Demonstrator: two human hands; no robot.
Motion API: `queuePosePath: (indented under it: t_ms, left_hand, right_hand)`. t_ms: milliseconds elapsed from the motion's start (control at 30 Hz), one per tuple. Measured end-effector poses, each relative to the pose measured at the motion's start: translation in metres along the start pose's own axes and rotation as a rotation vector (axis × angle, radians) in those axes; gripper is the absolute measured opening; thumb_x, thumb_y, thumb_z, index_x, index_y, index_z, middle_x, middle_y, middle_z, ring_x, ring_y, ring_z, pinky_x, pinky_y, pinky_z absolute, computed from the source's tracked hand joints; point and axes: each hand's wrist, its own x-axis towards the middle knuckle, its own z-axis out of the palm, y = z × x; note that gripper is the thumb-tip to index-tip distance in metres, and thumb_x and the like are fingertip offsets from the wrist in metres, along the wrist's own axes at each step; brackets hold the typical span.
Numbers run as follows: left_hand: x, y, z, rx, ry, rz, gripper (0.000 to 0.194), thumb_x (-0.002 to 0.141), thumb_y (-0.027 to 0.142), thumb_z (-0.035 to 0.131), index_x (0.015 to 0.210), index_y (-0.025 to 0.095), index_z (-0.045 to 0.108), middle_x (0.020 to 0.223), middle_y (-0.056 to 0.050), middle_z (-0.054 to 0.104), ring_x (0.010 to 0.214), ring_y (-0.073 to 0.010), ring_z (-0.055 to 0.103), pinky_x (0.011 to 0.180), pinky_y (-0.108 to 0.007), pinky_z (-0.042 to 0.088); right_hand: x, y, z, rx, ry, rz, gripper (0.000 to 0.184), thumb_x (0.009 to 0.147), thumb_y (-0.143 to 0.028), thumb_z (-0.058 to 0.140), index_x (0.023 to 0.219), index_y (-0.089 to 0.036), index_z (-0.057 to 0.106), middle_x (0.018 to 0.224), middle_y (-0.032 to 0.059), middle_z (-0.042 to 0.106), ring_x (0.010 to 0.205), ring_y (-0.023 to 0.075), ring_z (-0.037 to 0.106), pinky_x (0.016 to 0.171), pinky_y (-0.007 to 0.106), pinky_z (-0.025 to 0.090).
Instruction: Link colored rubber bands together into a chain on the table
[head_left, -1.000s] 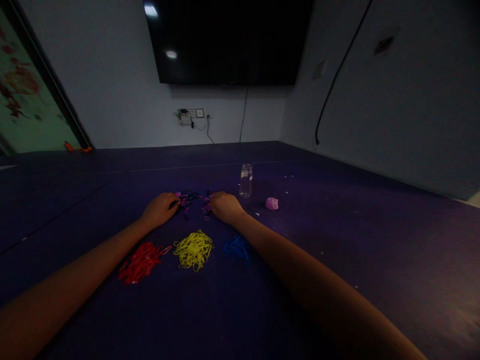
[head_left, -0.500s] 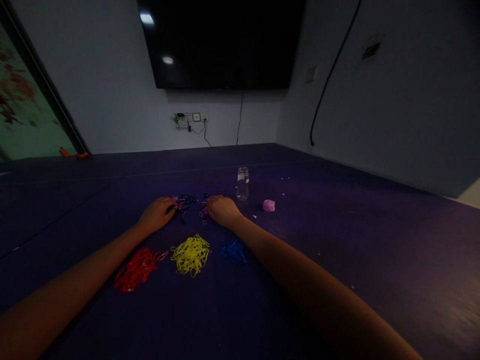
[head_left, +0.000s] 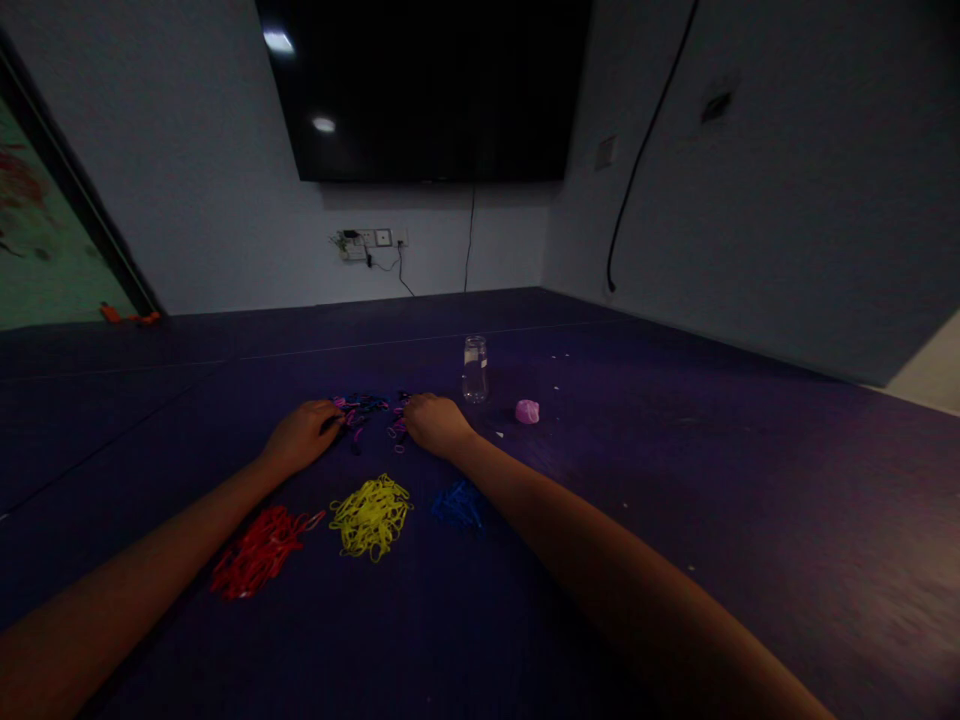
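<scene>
My left hand (head_left: 301,438) rests at the left edge of a mixed heap of rubber bands (head_left: 364,404), dark, pink and blue. A gap shows between its thumb and fingers, whose tips touch the heap's edge. At the heap's right side, my right hand (head_left: 435,422) has its fingers curled down among pink and dark bands; what they pinch is hidden. Nearer to me lie a red pile of rubber bands (head_left: 260,552), a yellow pile of rubber bands (head_left: 371,516) and a blue pile of rubber bands (head_left: 458,504), the last beside my right forearm.
A clear glass jar (head_left: 475,372) stands upright just beyond my right hand. To its right sits a crumpled-looking pink lump (head_left: 527,412). Small white scraps dot the purple surface (head_left: 675,460). A dark screen (head_left: 435,90) hangs on the far wall above sockets and cables.
The whole view has shifted slightly, with things appearing a little further left. Both hands stay at the mixed heap with only small finger movement; the sorted piles and jar look unchanged.
</scene>
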Motion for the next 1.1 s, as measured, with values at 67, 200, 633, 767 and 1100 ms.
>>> queuePosePath:
  t_ms: [67,200,633,767,1100]
  left_hand:
    - [0.0004,0.0001,-0.0004,0.004,-0.008,0.003,0.031,0.085,0.034,0.038,0.085,0.018,0.065,0.09,-0.01,0.067,0.087,-0.0233,0.061,0.081,-0.037,0.048]
    - [0.0014,0.0001,-0.0007,0.003,-0.009,0.012,0.032,0.086,0.034,0.037,0.085,0.017,0.065,0.092,-0.011,0.066,0.088,-0.0234,0.06,0.081,-0.037,0.048]
    - [0.0013,0.0021,-0.0033,0.01,-0.012,0.006,0.032,0.085,0.035,0.038,0.086,0.018,0.065,0.091,-0.01,0.067,0.086,-0.0235,0.061,0.078,-0.035,0.049]
    - [0.0018,0.003,-0.0039,0.016,-0.021,0.005,0.035,0.085,0.037,0.037,0.086,0.018,0.066,0.091,-0.01,0.068,0.086,-0.0236,0.062,0.08,-0.036,0.049]
    - [0.0031,0.0021,-0.005,0.041,-0.041,-0.01,0.038,0.084,0.041,0.036,0.088,0.017,0.066,0.093,-0.011,0.067,0.087,-0.0241,0.062,0.082,-0.036,0.049]
  right_hand:
    - [0.0002,-0.0001,0.0003,0.002,0.002,0.001,0.031,0.091,-0.021,0.038,0.105,-0.013,0.065,0.111,0.0154,0.065,0.099,0.0223,0.062,0.079,0.031,0.05]
    - [0.0001,-0.0002,0.0012,0.01,0.03,-0.01,0.032,0.091,-0.02,0.038,0.103,-0.013,0.066,0.11,0.0145,0.065,0.099,0.0227,0.062,0.08,0.031,0.05]
    - [-0.0007,-0.0003,-0.0015,0.03,0.027,-0.004,0.03,0.09,-0.019,0.04,0.103,-0.011,0.066,0.111,0.0154,0.064,0.099,0.0231,0.062,0.078,0.03,0.05]
    - [0.0001,0.0002,0.0004,0.036,0.04,-0.007,0.032,0.091,-0.019,0.038,0.102,-0.01,0.066,0.11,0.0154,0.065,0.097,0.0231,0.062,0.076,0.03,0.051]
    - [0.0018,0.0016,0.0039,0.042,0.076,-0.025,0.031,0.09,-0.017,0.038,0.103,-0.011,0.066,0.11,0.0148,0.065,0.097,0.0246,0.062,0.073,0.034,0.052]
